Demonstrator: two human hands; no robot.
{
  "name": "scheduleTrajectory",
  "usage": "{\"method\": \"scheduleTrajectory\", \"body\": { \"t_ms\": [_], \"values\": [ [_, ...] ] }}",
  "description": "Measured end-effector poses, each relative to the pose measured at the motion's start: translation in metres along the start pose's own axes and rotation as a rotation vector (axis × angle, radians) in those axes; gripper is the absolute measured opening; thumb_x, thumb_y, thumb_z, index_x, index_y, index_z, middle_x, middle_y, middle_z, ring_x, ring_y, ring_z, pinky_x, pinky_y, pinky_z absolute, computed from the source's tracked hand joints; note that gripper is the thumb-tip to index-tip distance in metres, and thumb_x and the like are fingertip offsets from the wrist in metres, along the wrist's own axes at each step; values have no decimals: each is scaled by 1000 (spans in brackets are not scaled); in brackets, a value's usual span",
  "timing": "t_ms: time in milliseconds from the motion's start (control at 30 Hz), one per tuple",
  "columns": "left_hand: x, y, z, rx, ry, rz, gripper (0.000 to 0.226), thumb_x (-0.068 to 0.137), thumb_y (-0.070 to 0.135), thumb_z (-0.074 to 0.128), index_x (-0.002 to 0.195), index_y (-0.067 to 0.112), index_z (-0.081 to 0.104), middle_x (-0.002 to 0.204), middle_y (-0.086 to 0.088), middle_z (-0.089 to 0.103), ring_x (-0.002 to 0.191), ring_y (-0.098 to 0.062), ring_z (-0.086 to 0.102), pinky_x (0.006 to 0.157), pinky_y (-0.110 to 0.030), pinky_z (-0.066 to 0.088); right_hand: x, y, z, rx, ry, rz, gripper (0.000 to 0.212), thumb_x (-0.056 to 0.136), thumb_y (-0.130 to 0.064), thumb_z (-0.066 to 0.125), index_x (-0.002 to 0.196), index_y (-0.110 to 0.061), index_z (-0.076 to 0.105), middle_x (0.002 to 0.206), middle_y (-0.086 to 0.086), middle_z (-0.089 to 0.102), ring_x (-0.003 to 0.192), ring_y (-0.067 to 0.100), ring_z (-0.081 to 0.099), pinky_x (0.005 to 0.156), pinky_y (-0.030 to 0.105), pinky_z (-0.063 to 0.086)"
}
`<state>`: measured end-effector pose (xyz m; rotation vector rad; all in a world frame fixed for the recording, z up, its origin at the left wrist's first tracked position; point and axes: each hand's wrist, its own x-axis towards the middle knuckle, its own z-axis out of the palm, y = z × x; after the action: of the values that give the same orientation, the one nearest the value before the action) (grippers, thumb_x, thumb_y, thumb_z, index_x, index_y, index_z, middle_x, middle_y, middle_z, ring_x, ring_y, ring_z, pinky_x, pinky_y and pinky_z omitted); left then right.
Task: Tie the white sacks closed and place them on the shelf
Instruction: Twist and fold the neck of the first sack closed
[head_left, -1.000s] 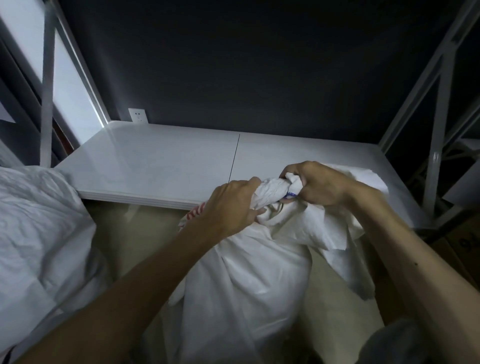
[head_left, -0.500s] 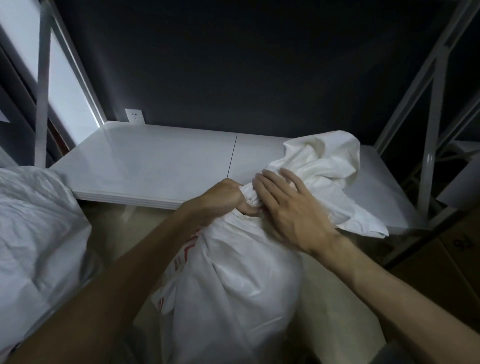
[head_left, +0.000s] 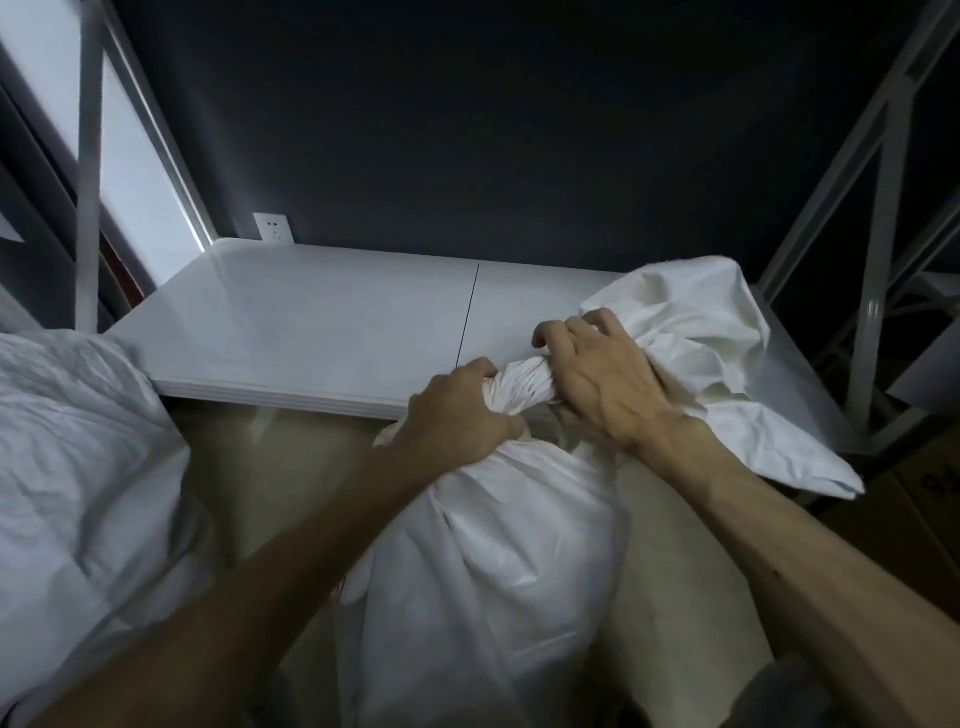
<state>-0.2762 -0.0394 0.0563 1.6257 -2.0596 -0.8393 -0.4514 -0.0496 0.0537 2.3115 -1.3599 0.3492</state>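
A full white sack (head_left: 483, 561) stands on the floor in front of the white shelf (head_left: 322, 332). Its top is gathered into a twisted neck at the shelf's front edge. My left hand (head_left: 457, 415) grips that neck from the left, fingers curled round it. My right hand (head_left: 602, 374) grips the neck just to the right, where the loose top fabric fans out over the right end of the shelf. A second white sack (head_left: 72, 467) lies at the left, its mouth out of sight.
Grey metal shelf posts (head_left: 878, 270) rise at the right and at the left (head_left: 88, 171). A dark wall with a white socket (head_left: 272, 227) stands behind the shelf. A cardboard box (head_left: 914, 499) sits low at the right.
My right hand went from lying flat on the sack's neck to gripping it. The neck looks more tightly twisted, and the loose top fabric spreads further right over the shelf.
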Motion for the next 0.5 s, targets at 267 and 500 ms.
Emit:
{"method": "scheduleTrajectory", "body": {
  "t_ms": [267, 500],
  "values": [
    [-3, -12, 26, 274, 345, 272, 41, 83, 20, 72, 119, 11, 54, 100, -8, 68, 90, -29, 65, 71, -28, 37, 7, 7, -16, 460, -508, 176, 38, 75, -21, 55, 104, -22, 31, 79, -2, 57, 80, 23, 50, 73, 41, 45],
    [13, -29, 38, 502, 505, 659, 56, 64, 16, 86, 114, 12, 60, 81, -9, 60, 56, -24, 57, 56, -29, 44, 12, 18, -28, 795, -827, 362, 49, 75, -4, 63, 115, -17, 40, 89, 2, 60, 76, 15, 55, 64, 30, 43]
  ]
}}
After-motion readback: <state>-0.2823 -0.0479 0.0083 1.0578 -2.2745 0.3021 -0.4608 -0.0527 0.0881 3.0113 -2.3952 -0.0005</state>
